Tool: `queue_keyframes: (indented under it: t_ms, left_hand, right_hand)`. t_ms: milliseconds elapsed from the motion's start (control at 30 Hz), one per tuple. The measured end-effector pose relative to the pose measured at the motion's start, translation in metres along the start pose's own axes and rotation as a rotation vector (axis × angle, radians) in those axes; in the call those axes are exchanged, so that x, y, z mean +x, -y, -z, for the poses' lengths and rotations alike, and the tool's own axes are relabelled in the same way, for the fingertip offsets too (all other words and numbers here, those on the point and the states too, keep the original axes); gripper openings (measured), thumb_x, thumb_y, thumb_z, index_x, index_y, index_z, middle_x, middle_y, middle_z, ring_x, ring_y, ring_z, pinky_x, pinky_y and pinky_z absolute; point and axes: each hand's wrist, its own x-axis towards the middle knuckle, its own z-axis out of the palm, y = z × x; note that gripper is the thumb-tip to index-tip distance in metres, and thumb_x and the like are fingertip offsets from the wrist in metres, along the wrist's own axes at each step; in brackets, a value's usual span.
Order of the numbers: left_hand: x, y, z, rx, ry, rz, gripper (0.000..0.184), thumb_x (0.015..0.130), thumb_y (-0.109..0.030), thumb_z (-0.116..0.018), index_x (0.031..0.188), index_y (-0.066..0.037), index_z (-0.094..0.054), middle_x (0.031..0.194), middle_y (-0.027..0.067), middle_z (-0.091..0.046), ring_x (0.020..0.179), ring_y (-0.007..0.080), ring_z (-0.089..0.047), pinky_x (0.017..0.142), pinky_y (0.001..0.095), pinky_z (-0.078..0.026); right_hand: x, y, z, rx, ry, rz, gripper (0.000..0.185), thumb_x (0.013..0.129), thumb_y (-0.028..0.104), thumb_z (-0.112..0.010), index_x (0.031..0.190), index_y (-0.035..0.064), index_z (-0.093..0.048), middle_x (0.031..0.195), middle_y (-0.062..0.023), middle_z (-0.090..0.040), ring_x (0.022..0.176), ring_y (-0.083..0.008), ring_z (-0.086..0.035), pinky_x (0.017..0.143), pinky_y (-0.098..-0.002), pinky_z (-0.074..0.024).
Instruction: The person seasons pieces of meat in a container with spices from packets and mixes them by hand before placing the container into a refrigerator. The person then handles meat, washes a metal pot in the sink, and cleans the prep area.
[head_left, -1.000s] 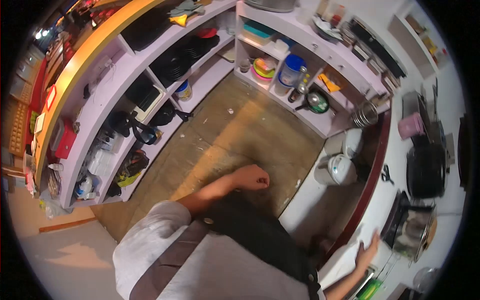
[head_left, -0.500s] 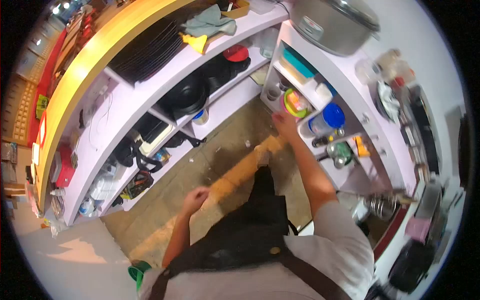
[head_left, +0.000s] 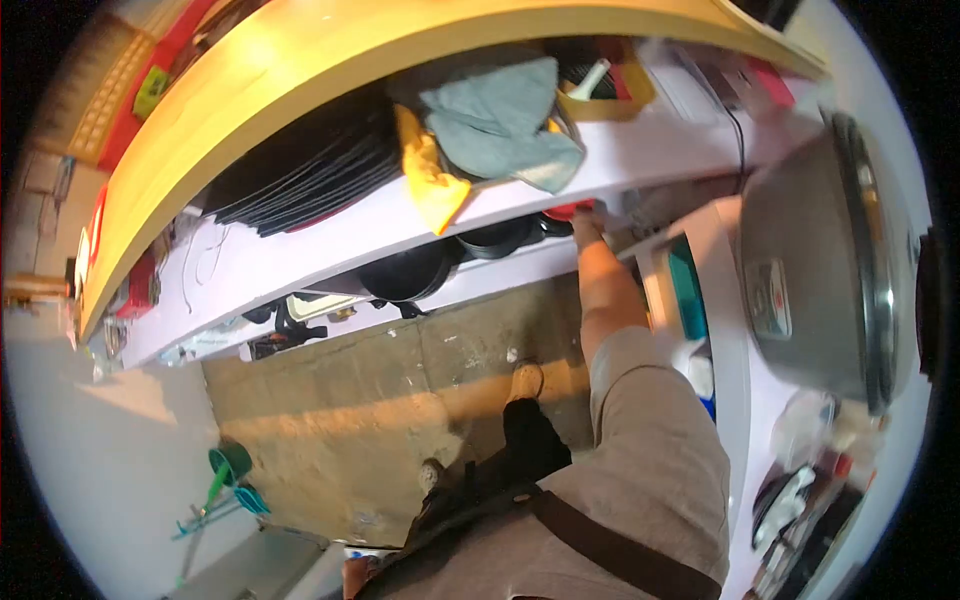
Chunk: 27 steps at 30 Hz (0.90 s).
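Note:
My right hand (head_left: 588,228) reaches under the upper counter's edge into the shelf below. Its fingertips lie against or just beside a red round dish-like item (head_left: 566,211), partly hidden by the counter; the fingers are too covered to show a grip. Black bowls (head_left: 497,238) sit to the left of the red item, with a larger black pan-like vessel (head_left: 405,272) farther left. At the bottom edge, my left hand (head_left: 355,574) hangs low beside my body, near a pale surface, its fingers mostly hidden.
On the counter lie a stack of black trays (head_left: 300,165), a grey-green cloth (head_left: 500,125), a yellow cloth (head_left: 428,170) and a yellow box with a white spoon (head_left: 605,95). A large grey cooker (head_left: 810,270) stands right. A green bucket (head_left: 230,460) is on the floor.
My right hand has moved from the right-hand shelf with the green container to the red item under the counter. My left hand has dropped down toward my body, and the view has turned right.

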Motion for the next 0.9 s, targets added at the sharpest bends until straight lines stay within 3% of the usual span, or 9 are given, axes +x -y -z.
queue_keyframes:
  t_ms: [33, 100, 200, 267, 433, 533, 767, 833, 900]
  left_hand:
    - [-0.009, -0.004, -0.005, -0.062, 0.005, 0.022, 0.037, 0.078, -0.029, -0.058, 0.113, -0.018, -0.056, 0.108, 0.0049, -0.06, 0.096, 0.0222, -0.057, 0.08, 0.0381, -0.045]
    - [-0.023, 0.008, -0.026, -0.083, 0.062, 0.063, 0.039, 0.076, -0.029, -0.061, 0.113, -0.018, -0.057, 0.107, 0.0036, -0.061, 0.095, 0.0208, -0.058, 0.079, 0.0379, -0.046]
    - [-0.033, 0.045, -0.078, 0.492, 0.406, -0.146, 0.042, 0.073, -0.028, -0.066, 0.113, -0.019, -0.058, 0.105, 0.0017, -0.062, 0.093, 0.0188, -0.059, 0.077, 0.0376, -0.047]
    - [-0.033, 0.071, -0.133, -0.805, -0.067, 0.449, 0.027, 0.075, -0.034, -0.06, 0.096, -0.018, -0.066, 0.097, 0.0047, -0.065, 0.086, 0.0209, -0.062, 0.073, 0.0363, -0.048]
    - [-0.083, 0.063, -0.166, -0.932, -0.323, 0.259, 0.033, 0.07, -0.03, -0.055, 0.093, -0.01, -0.066, 0.095, 0.0145, -0.064, 0.091, 0.0327, -0.059, 0.079, 0.0399, -0.047]
    - [-0.07, 0.082, -0.216, -1.498, -0.437, -0.223, 0.032, 0.076, -0.031, -0.061, 0.1, -0.01, -0.063, 0.09, 0.0066, -0.066, 0.081, 0.0161, -0.061, 0.074, 0.0317, -0.049]
    - [-0.159, 0.22, -0.25, -2.12, -0.668, -0.435, 0.074, 0.081, -0.036, -0.062, 0.138, -0.009, -0.023, 0.13, 0.0097, -0.042, 0.109, 0.0185, -0.048, 0.087, 0.0314, -0.042]
    - [-0.165, 0.255, -0.276, -2.418, -1.462, -0.585, 0.071, 0.08, -0.026, -0.063, 0.137, -0.006, -0.025, 0.131, 0.0101, -0.039, 0.113, 0.0193, -0.046, 0.093, 0.0332, -0.038]
    - [-0.191, 0.301, -0.305, -2.51, -1.563, -0.586, 0.068, 0.08, -0.021, -0.062, 0.136, -0.004, -0.026, 0.129, 0.0106, -0.041, 0.113, 0.0193, -0.046, 0.095, 0.0338, -0.036]
  right_hand:
    - [0.045, -0.015, -0.037, -0.249, 0.28, 0.019, 0.037, 0.077, 0.036, -0.061, 0.11, 0.0192, -0.058, 0.12, -0.0045, -0.055, 0.109, -0.0246, -0.054, 0.079, -0.04, -0.0488]
    - [0.003, -0.03, -0.017, 0.805, -0.206, -0.108, 0.036, 0.076, 0.041, -0.058, 0.104, 0.0178, -0.062, 0.106, -0.0101, -0.062, 0.099, -0.0235, -0.06, 0.074, -0.0379, -0.0496]
    - [-0.104, 0.003, 0.016, 0.855, -0.307, 0.048, 0.035, 0.076, 0.038, -0.058, 0.102, 0.0144, -0.062, 0.103, -0.011, -0.062, 0.095, -0.0235, -0.06, 0.073, -0.0378, -0.0489]
    - [-0.181, 0.026, 0.018, 0.801, -0.192, 0.253, 0.034, 0.076, 0.036, -0.059, 0.1, 0.0122, -0.062, 0.1, -0.0116, -0.063, 0.092, -0.0235, -0.06, 0.073, -0.0376, -0.0485]
    - [-0.411, 0.053, 0.01, 0.539, 0.338, 0.817, 0.032, 0.076, 0.031, -0.06, 0.097, 0.0066, -0.063, 0.094, -0.0131, -0.064, 0.086, -0.0235, -0.06, 0.072, -0.0373, -0.0473]
    - [-0.555, 0.082, 0.016, 0.318, 0.619, 1.255, 0.031, 0.076, 0.028, -0.06, 0.095, 0.0033, -0.063, 0.09, -0.014, -0.065, 0.082, -0.0235, -0.061, 0.071, -0.0371, -0.0466]
    - [-1.001, 0.202, 0.069, 0.03, 1.652, 1.803, 0.016, 0.081, 0.014, -0.06, 0.088, -0.0008, -0.062, 0.071, 0.0001, -0.06, 0.062, -0.007, -0.052, 0.056, -0.023, -0.0423]
    - [-1.099, 0.224, 0.076, -0.156, 1.518, 2.224, 0.016, 0.083, 0.014, -0.06, 0.09, 0.0001, -0.061, 0.071, -0.0007, -0.06, 0.061, -0.0069, -0.052, 0.055, -0.0228, -0.0428]
    - [-1.195, 0.216, 0.128, -0.187, 1.697, 2.171, 0.013, 0.08, 0.015, -0.063, 0.078, 0.0015, -0.062, 0.058, 0.0037, -0.054, 0.051, -0.0025, -0.043, 0.046, -0.0221, -0.035]
